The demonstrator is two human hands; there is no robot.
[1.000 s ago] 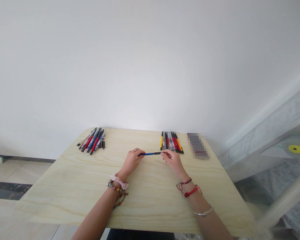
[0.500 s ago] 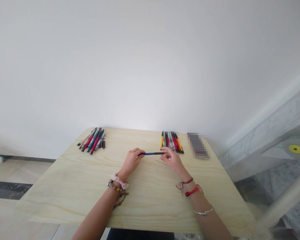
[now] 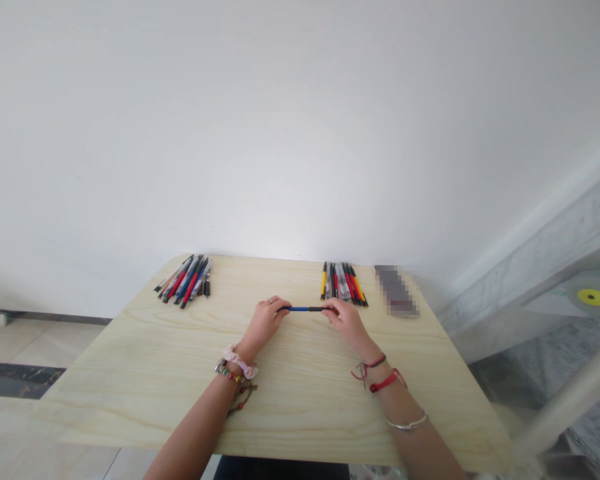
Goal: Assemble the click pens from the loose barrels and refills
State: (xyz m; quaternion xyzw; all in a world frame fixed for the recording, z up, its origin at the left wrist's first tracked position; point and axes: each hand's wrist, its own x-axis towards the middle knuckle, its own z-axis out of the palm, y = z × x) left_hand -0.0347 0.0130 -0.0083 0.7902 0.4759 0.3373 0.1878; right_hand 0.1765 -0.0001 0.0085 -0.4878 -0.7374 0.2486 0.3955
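Note:
A pen (image 3: 299,309) with a blue barrel and a black section lies level between my two hands, above the middle of the table. My left hand (image 3: 267,321) pinches its blue end between thumb and fingers. Closed on the black end is my right hand (image 3: 347,321), whose fingers cover the tip. Beyond my right hand lies a row of pens (image 3: 343,283) in yellow, black, red and clear grey. A looser bunch of pens (image 3: 186,280), red, blue, black and clear, rests at the table's far left.
The pale wooden table (image 3: 300,393) stands against a white wall (image 3: 300,133). Right of the pen row, a dark flat object (image 3: 396,291) is blurred by pixels. Past the table's right side there is a transparent item with a yellow disc (image 3: 593,297).
My right hand's fingers have closed from a looser, spread pose onto the pen's black end. My left hand keeps its grip, and the pen has barely shifted.

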